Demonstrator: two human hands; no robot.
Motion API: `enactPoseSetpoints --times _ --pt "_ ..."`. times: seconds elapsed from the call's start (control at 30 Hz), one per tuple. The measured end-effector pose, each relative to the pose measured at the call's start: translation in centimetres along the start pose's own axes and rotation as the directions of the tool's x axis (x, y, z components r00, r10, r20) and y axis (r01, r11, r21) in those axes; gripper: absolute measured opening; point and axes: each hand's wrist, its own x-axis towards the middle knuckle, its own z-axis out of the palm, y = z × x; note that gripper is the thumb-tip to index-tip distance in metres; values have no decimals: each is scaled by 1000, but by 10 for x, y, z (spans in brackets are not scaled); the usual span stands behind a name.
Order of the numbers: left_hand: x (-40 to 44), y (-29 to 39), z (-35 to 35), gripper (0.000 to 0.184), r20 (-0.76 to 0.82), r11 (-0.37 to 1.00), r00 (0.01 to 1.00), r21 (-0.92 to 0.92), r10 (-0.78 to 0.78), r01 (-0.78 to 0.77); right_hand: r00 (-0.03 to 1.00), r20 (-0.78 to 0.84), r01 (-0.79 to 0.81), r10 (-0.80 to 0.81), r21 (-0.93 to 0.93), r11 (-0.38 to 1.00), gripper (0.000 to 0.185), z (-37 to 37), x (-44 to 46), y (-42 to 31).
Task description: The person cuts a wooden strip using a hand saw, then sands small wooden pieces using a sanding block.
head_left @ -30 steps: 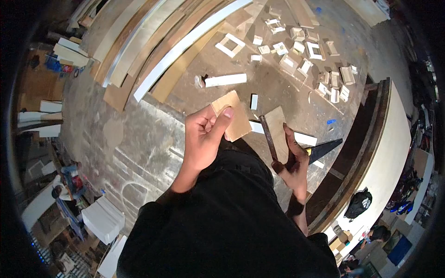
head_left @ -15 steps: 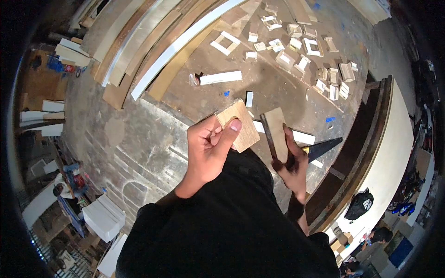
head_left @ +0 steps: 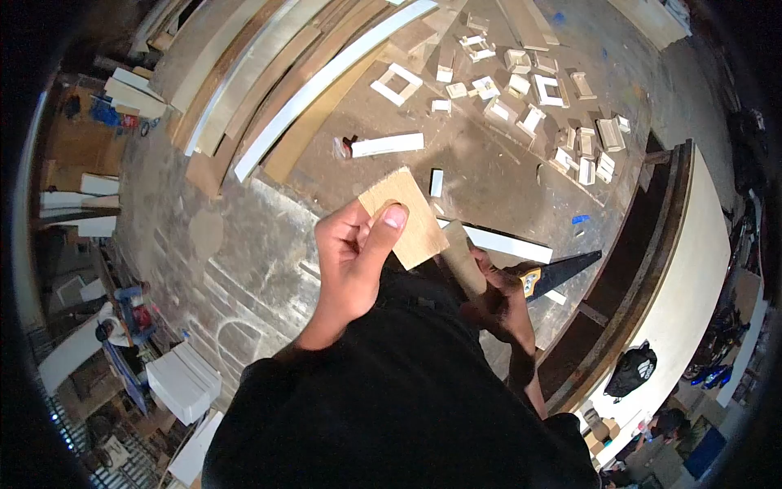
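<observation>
My left hand [head_left: 350, 253] is closed on a small light wooden piece [head_left: 411, 224], thumb flat on its face and fingers behind it. In my right hand [head_left: 505, 297] is a flat tan block [head_left: 464, 257], partly in shadow, gripped along its right side. The block's upper end lies close to the lower right edge of the wooden piece; whether they touch I cannot tell. Just beyond my right hand lies a hand saw [head_left: 566, 269] with a dark blade and some yellow on its handle. A long white strip [head_left: 509, 244] rests behind the block.
Several small wooden frames and blocks [head_left: 550, 90] are scattered on the worktop [head_left: 261, 244]. Long boards [head_left: 269, 90] are stacked at the upper left. A white-topped bench [head_left: 692, 253] with a black bag [head_left: 633, 371] stands on the right. Other people are at the lower corners.
The wooden piece in my left hand has shifted slightly left. My right hand has brought the block down and left, closer to the wooden piece, uncovering the saw's handle.
</observation>
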Motion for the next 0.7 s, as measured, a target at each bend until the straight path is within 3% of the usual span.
enactPoseSetpoints --times 0.13,0.2,0.23,0.3,0.43,0.5,0.57,0.63,0.67,0.7 --pt "8 -2 -2 16 37 998 997 -15 -66 66 986 -169 14 6 116 993 84 -2 14 -36" --pt "16 -5 12 32 13 991 995 -97 -96 96 972 -237 34 5 161 986 87 7 30 -54" --pt "18 -11 12 32 14 991 995 -95 -97 98 953 -304 56 8 201 978 90 9 33 -57" --pt "18 -25 10 44 125 968 971 -126 -202 218 958 -285 41 29 237 971 91 13 31 -53" --pt "13 -39 19 56 123 949 963 -181 -239 259 978 -205 -22 36 69 997 94 24 40 -57" --pt "10 -51 28 74 128 947 976 -249 -174 201 987 -148 -72 61 -64 995 93 29 42 -57" --pt "2 -49 37 82 142 955 972 -204 -188 214 985 -161 -77 66 -61 995 96 37 48 -58" --pt "-8 -47 42 78 214 989 969 107 -125 104 976 -200 -96 84 -51 994 103 41 53 -57" --pt "-14 -59 37 77 280 971 929 73 -241 229 978 -202 -77 59 -82 994 106 37 58 -51" --pt "-14 -56 41 77 282 969 927 72 -248 237 977 -204 -84 66 -81 993 106 39 53 -49"
